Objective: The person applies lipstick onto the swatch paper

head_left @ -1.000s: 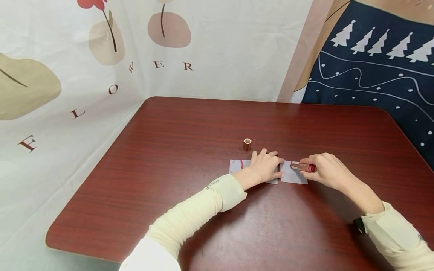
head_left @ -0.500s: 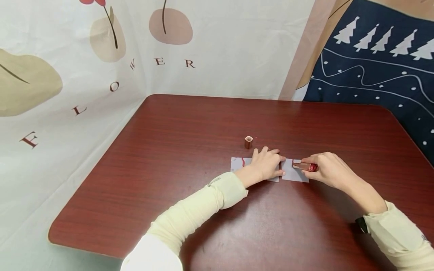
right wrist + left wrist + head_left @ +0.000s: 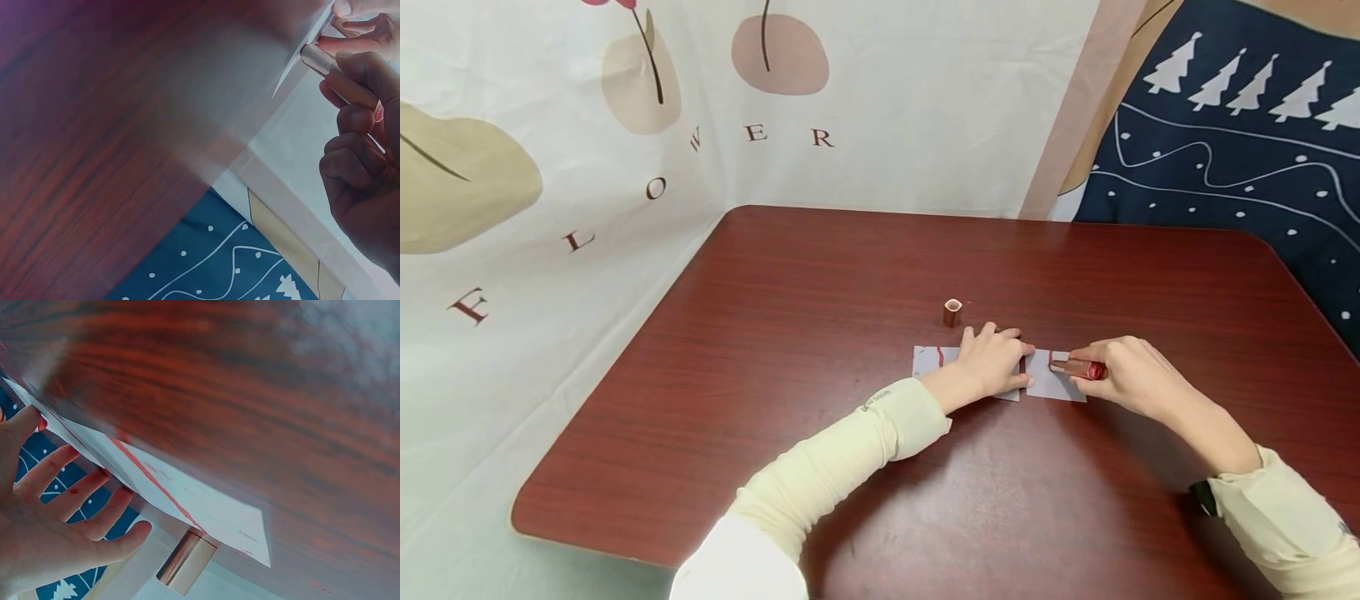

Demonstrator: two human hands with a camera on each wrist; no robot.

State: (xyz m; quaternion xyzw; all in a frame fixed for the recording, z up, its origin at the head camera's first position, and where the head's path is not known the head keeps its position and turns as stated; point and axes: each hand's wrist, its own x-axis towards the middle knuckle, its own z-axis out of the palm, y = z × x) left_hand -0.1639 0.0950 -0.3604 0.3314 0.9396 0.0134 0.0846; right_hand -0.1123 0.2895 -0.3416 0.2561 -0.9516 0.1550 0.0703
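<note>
My right hand (image 3: 1131,377) pinches a lipstick (image 3: 1084,369) with a metallic reddish-brown tube. Its tip rests on the right-hand white paper (image 3: 1054,388), at the lower end of a short red stroke by the far edge. The right wrist view shows the lipstick (image 3: 350,89) slanted down to the sheet, fingertips around its tube. Fingers spread, my left hand (image 3: 988,367) presses on the left-hand white paper (image 3: 927,360), thumb and fingertip reaching the right sheet's near side. A long red line crosses the left paper (image 3: 222,515) in the left wrist view.
Behind the left hand, the lipstick cap (image 3: 952,314) stands upright on the reddish-brown table (image 3: 820,292), hollow end up. Tiny red specks dot the tabletop near it. Printed cloth (image 3: 917,108) hangs along the table's far and left edges.
The lipstick tip has edged slightly toward me across the right paper, and the red stroke there is longer. The left hand stays put. The head view has tilted a little downward.
</note>
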